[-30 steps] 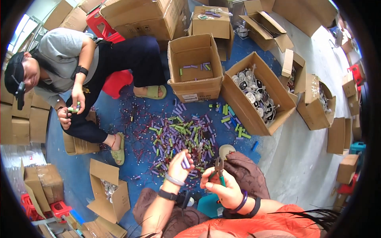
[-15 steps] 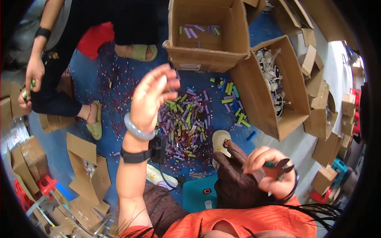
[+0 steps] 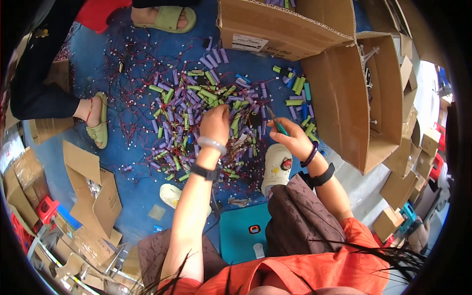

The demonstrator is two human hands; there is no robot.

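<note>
A heap of purple and green cylindrical battery cells [image 3: 179,105] with thin red and dark wires lies on the blue floor in front of me. My left hand [image 3: 215,125] is down over the middle of the heap, its fingers curled at the cells. What sits between those fingers is hidden. To its right, my right hand [image 3: 293,139] grips green-handled wire cutters [image 3: 280,127], their blades pointing up and left over the heap's right edge. Several loose green, purple and blue cells [image 3: 300,86] lie beyond the cutters.
Large cardboard boxes stand beyond the heap [image 3: 285,32] and at right [image 3: 339,93]. An open carton [image 3: 105,196] is at left. Another person's sandalled foot [image 3: 98,120] rests beside scattered wires. A teal stool [image 3: 233,236] is under me, and my pale clog [image 3: 278,164] borders the heap.
My left hand has come down from a raised, open position to the heap. My right hand has moved left and forward with the cutters. The view has shifted, and the other person's hands have left it.
</note>
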